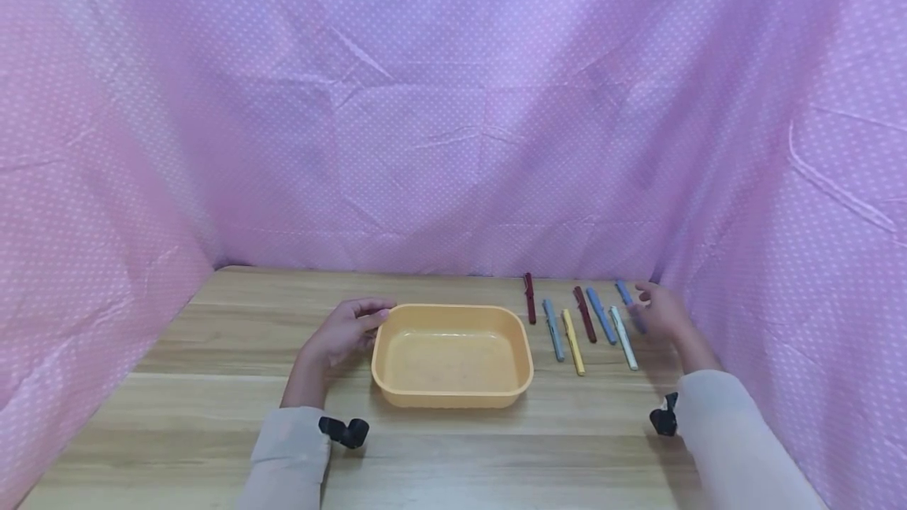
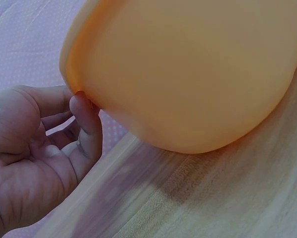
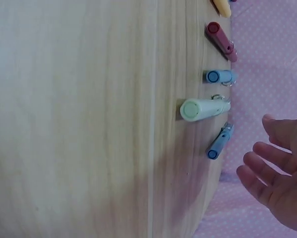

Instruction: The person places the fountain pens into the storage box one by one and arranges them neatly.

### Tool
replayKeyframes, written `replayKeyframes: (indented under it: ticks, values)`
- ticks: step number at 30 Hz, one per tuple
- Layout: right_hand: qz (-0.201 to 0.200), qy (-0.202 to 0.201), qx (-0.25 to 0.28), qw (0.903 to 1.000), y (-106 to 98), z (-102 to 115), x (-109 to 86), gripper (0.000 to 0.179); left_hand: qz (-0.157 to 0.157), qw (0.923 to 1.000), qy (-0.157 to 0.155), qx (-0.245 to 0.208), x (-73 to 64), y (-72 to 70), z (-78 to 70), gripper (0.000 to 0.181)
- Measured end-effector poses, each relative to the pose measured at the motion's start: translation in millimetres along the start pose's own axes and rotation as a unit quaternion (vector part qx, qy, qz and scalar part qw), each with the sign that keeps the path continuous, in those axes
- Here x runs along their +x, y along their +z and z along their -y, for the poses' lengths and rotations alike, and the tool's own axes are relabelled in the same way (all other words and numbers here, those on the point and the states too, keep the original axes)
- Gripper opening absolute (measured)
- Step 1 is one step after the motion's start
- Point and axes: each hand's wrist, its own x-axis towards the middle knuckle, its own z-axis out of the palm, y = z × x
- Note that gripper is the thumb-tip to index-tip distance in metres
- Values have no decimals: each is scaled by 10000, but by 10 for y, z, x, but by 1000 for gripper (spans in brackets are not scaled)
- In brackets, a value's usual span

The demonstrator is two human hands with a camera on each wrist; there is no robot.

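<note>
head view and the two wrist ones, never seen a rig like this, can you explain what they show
No machine here: just a person's left hand and right hand. The head picture looks forward and down from the person's head; each wrist picture is taken from that wrist, watching its own hand. On the wood-grain table lie seven pens beside a yellow-orange basin, with pink dotted cloth behind. The left hand holds the basin at its edge; the right hand is open near the rightmost blue pen, holding nothing.

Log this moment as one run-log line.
left hand: pinching rim of orange tray | right hand: empty, near rightmost blue pen | pens: on table, outside tray
</note>
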Motion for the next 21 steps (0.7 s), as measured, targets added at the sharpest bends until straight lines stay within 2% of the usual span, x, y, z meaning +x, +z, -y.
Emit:
replayKeyframes:
  ticks: [12,21]
  values:
    - [162,495,647,9965,9,-189,41,48,20,10000,-5,12,-1,4,-3,39]
    - [-151,552,1079,9925,136,-322,33,41,-95,9999,-72,40,-4,14,1,38]
